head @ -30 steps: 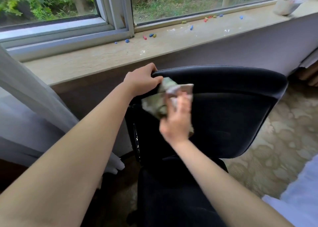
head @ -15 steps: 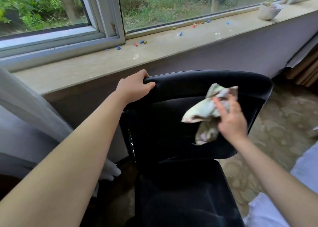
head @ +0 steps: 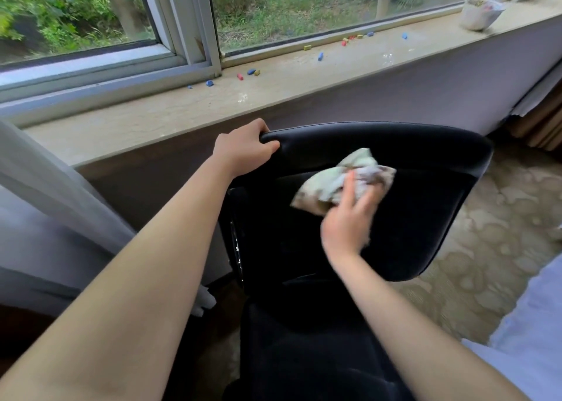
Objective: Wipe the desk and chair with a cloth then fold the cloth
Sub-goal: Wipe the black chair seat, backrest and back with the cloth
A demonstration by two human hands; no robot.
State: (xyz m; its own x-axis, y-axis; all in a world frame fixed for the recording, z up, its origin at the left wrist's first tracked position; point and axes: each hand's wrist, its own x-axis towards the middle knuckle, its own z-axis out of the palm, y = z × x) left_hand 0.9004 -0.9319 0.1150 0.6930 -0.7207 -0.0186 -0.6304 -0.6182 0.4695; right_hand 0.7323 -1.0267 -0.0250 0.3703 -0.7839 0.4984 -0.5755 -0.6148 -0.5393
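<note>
A black chair (head: 425,212) stands under the window with its backrest facing me. My left hand (head: 243,148) grips the top left corner of the backrest. A crumpled pale green and brown patterned cloth (head: 328,178) lies against the upper middle of the backrest. My right hand (head: 349,218) holds the cloth there, its fingers curled over the bunched fabric. The chair's seat (head: 304,355) shows dark at the bottom centre.
A stone window sill (head: 152,117) runs behind the chair, with several small coloured bits scattered on it and a white pot (head: 477,13) at the far right. A grey curtain (head: 45,206) hangs at left. Patterned floor (head: 492,263) lies to the right.
My right hand has swept the cloth across the backrest, first from left to right, then back toward the middle. My left hand has kept its grip on the backrest corner.
</note>
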